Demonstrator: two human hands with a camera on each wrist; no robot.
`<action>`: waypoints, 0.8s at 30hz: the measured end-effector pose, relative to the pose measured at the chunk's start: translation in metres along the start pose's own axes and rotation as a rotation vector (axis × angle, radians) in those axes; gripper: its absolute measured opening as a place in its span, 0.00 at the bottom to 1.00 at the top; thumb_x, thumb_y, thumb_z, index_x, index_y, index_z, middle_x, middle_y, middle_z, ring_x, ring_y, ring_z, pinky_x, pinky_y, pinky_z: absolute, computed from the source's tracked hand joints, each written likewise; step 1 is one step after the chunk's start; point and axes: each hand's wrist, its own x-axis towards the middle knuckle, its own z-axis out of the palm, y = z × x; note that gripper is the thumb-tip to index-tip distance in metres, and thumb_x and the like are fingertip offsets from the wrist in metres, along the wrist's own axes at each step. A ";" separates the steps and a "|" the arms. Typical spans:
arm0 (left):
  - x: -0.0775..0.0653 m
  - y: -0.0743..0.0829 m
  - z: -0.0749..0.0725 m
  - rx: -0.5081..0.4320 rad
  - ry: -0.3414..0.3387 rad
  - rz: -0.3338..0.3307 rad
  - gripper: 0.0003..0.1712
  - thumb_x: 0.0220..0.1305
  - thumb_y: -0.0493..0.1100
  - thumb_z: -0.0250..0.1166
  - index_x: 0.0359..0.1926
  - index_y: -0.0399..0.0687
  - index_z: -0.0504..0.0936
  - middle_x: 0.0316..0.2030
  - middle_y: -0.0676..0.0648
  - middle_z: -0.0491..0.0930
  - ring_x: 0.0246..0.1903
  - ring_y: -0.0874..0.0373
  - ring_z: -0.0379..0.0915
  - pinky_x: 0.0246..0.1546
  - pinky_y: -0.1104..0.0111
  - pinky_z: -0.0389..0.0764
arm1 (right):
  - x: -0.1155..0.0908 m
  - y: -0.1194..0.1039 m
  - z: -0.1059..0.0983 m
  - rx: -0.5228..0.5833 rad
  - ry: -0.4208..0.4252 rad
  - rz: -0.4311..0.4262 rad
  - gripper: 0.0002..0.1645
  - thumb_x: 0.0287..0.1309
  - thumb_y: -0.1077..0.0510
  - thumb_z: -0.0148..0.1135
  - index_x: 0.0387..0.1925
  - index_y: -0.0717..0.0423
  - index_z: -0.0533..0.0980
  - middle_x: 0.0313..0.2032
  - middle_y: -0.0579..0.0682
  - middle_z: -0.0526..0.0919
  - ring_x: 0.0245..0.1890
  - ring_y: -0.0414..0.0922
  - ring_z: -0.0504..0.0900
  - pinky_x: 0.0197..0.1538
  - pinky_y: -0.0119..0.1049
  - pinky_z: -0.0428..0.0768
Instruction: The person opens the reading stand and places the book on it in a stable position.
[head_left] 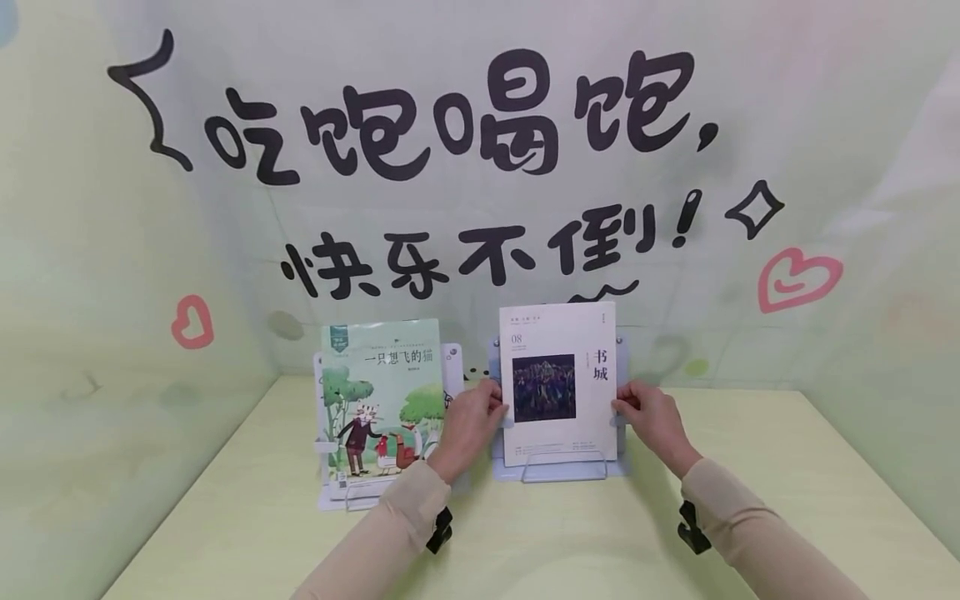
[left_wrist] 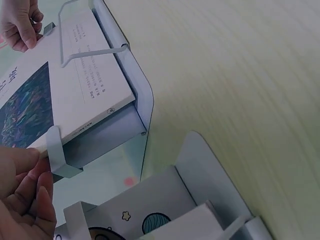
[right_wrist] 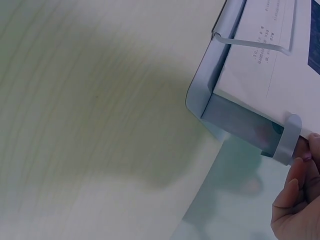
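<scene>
A white book [head_left: 558, 437] with a dark square picture stands upright on a pale blue book stand [head_left: 487, 471], its foot behind a clear wire bracket [head_left: 564, 478]. My left hand [head_left: 468, 425] pinches the book's left edge, thumb on the cover side, just above the stand's side clip [left_wrist: 57, 150]. On the opposite edge my right hand [head_left: 660, 425] pinches the book beside the other side clip [right_wrist: 289, 137]. The fingertips behind the book are partly hidden. Left of it a green picture book [head_left: 390, 375] leans on a white stand [head_left: 452, 367], partly covered by my left forearm.
The stands sit side by side on a pale wood-grain table [head_left: 240, 517]. Close behind rises a light green backdrop [head_left: 480, 33] with large black lettering and pink hearts, its sides closing in left and right. Black wrist mounts [head_left: 693, 527] hang under the sleeves.
</scene>
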 end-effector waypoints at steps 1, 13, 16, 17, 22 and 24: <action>0.000 0.000 0.000 0.015 0.001 0.011 0.08 0.56 0.38 0.67 0.35 0.44 0.76 0.31 0.45 0.84 0.29 0.56 0.80 0.30 0.71 0.79 | 0.000 0.001 0.001 -0.005 0.001 0.003 0.05 0.57 0.65 0.62 0.35 0.65 0.78 0.29 0.55 0.81 0.26 0.45 0.73 0.29 0.31 0.73; 0.002 -0.001 0.002 0.092 0.003 0.019 0.07 0.57 0.39 0.67 0.34 0.45 0.76 0.29 0.47 0.83 0.26 0.58 0.78 0.25 0.73 0.76 | 0.000 0.002 0.003 -0.055 0.024 -0.011 0.05 0.56 0.63 0.63 0.32 0.63 0.78 0.28 0.53 0.82 0.26 0.44 0.73 0.29 0.33 0.70; 0.001 -0.002 0.000 0.078 -0.020 0.010 0.08 0.56 0.39 0.67 0.36 0.45 0.77 0.30 0.47 0.83 0.27 0.58 0.78 0.27 0.72 0.77 | 0.000 0.001 0.005 -0.045 0.016 -0.001 0.06 0.56 0.63 0.63 0.35 0.63 0.78 0.29 0.53 0.82 0.27 0.45 0.74 0.30 0.33 0.71; 0.000 -0.002 -0.002 0.068 -0.034 0.005 0.08 0.57 0.39 0.67 0.37 0.44 0.77 0.30 0.47 0.83 0.27 0.58 0.78 0.29 0.71 0.78 | -0.001 0.001 0.005 -0.036 0.013 0.003 0.07 0.57 0.63 0.62 0.36 0.64 0.78 0.30 0.54 0.82 0.27 0.45 0.74 0.30 0.33 0.72; -0.004 -0.002 -0.025 -0.005 -0.120 -0.043 0.15 0.60 0.40 0.64 0.48 0.44 0.77 0.40 0.46 0.82 0.37 0.55 0.79 0.37 0.65 0.80 | -0.005 0.003 -0.002 -0.011 0.062 -0.023 0.12 0.59 0.62 0.59 0.42 0.67 0.77 0.35 0.59 0.83 0.33 0.49 0.79 0.35 0.37 0.77; -0.006 -0.005 -0.041 -0.010 -0.130 -0.059 0.19 0.61 0.41 0.63 0.53 0.45 0.76 0.46 0.46 0.81 0.41 0.54 0.78 0.39 0.64 0.80 | -0.007 0.007 -0.009 -0.017 0.093 -0.049 0.13 0.61 0.62 0.58 0.43 0.68 0.77 0.37 0.61 0.83 0.36 0.51 0.80 0.38 0.41 0.78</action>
